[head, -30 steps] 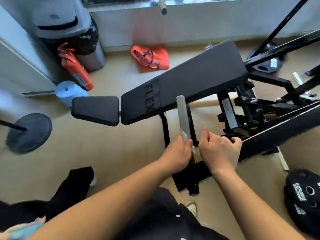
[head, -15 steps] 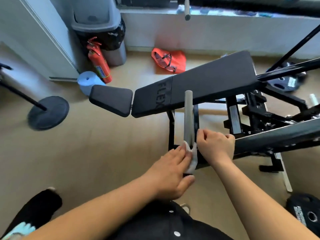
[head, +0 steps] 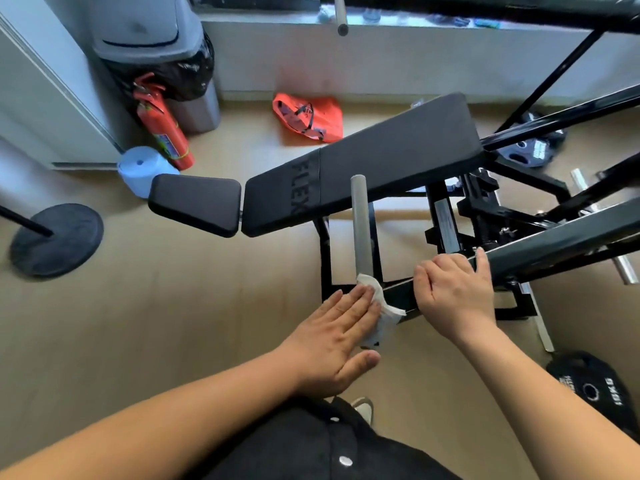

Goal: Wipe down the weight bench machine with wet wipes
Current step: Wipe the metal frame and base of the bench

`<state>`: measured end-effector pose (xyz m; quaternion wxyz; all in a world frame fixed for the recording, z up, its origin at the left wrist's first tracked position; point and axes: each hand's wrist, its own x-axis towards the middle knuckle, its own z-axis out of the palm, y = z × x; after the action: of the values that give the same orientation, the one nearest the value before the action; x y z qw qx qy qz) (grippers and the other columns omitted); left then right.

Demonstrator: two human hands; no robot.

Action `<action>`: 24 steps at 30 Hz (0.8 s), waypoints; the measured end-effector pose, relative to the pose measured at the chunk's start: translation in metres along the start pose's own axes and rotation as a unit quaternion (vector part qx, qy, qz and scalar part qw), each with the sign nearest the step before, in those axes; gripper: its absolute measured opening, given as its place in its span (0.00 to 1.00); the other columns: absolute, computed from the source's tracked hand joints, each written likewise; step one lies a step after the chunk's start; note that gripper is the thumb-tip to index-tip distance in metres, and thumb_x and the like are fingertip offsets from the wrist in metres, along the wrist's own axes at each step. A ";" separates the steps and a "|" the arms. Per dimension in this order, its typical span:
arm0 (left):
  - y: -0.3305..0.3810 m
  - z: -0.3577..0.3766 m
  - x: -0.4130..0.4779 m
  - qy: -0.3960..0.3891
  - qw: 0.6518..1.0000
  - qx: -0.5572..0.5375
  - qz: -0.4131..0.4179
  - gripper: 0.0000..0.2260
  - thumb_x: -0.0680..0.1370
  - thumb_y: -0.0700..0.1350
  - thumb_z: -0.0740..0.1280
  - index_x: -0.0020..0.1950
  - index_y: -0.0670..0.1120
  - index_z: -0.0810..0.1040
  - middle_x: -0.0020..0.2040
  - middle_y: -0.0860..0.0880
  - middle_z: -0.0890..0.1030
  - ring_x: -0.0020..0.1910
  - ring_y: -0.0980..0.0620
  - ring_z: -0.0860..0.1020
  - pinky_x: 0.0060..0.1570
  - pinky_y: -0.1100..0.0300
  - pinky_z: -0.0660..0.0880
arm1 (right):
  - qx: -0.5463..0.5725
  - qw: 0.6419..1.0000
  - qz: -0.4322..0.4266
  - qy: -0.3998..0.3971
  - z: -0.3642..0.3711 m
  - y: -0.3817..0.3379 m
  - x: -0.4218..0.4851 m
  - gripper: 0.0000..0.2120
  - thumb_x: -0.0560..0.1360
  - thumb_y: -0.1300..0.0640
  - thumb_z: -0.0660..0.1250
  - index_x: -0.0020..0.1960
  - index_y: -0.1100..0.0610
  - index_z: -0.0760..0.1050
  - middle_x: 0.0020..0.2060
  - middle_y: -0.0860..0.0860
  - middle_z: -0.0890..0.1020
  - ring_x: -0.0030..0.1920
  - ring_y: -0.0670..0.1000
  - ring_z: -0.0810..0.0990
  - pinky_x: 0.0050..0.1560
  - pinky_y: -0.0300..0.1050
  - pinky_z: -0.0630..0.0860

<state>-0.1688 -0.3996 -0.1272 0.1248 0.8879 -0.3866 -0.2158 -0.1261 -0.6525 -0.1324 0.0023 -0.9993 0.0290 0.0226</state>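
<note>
The black weight bench (head: 388,164) slants across the middle, its small seat pad (head: 195,202) to the left. A grey metal post (head: 361,223) sticks up from the end of a black frame beam (head: 554,247). My left hand (head: 336,337) lies flat with straight fingers and presses a white wet wipe (head: 379,306) against the beam's end at the base of the post. My right hand (head: 453,292) grips the beam just right of the wipe, fingers curled over its top edge.
On the floor lie an orange bag (head: 308,117), a red fire extinguisher (head: 162,129), a blue roll (head: 138,171), a round black stand base (head: 57,239) and weight plates (head: 599,389). A grey bin (head: 152,46) stands at the back left.
My left hand let go of the grey post and slid down, now pressing the wipe flat at its base. The right hand shifted right along the beam. The view pulled back slightly.
</note>
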 end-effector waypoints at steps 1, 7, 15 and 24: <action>0.001 -0.002 0.005 -0.005 1.000 0.011 -0.002 0.34 0.84 0.65 0.41 0.82 0.49 0.33 0.81 0.50 0.29 0.78 0.56 0.26 0.79 0.53 0.31 | -0.014 1.000 0.005 0.003 0.004 0.000 -0.001 0.22 0.82 0.45 0.50 0.46 0.46 0.83 0.48 0.44 0.83 0.58 0.53 0.77 0.79 0.65 0.50; 0.023 -0.011 0.058 0.014 0.999 0.036 -0.024 0.34 0.84 0.67 0.39 0.83 0.49 0.34 0.82 0.50 0.32 0.79 0.53 0.28 0.80 0.49 0.36 | 0.016 1.000 0.007 -0.015 -0.001 -0.001 -0.001 0.26 0.82 0.42 0.45 0.56 0.45 0.83 0.65 0.44 0.80 0.71 0.50 0.72 0.80 0.64 0.45; -0.008 -0.002 -0.012 -0.021 0.997 0.059 0.034 0.33 0.86 0.64 0.43 0.82 0.50 0.31 0.81 0.51 0.29 0.78 0.56 0.26 0.78 0.55 0.30 | 0.026 0.998 0.010 -0.057 -0.008 0.000 0.006 0.26 0.84 0.40 0.43 0.64 0.42 0.78 0.72 0.40 0.74 0.77 0.46 0.64 0.80 0.64 0.41; 0.029 -0.002 0.031 0.011 0.999 0.051 0.001 0.33 0.85 0.65 0.40 0.82 0.49 0.31 0.81 0.49 0.29 0.78 0.54 0.26 0.80 0.52 0.33 | 0.076 0.996 -0.025 -0.033 -0.010 0.008 -0.001 0.35 0.81 0.38 0.34 0.70 0.43 0.76 0.70 0.38 0.76 0.75 0.43 0.66 0.80 0.62 0.39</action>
<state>-0.1670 -0.4420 -0.1235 0.0841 0.8950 -0.3970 -0.1855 -0.1269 -0.6609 -0.1224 0.0796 -0.9954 0.0060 0.0533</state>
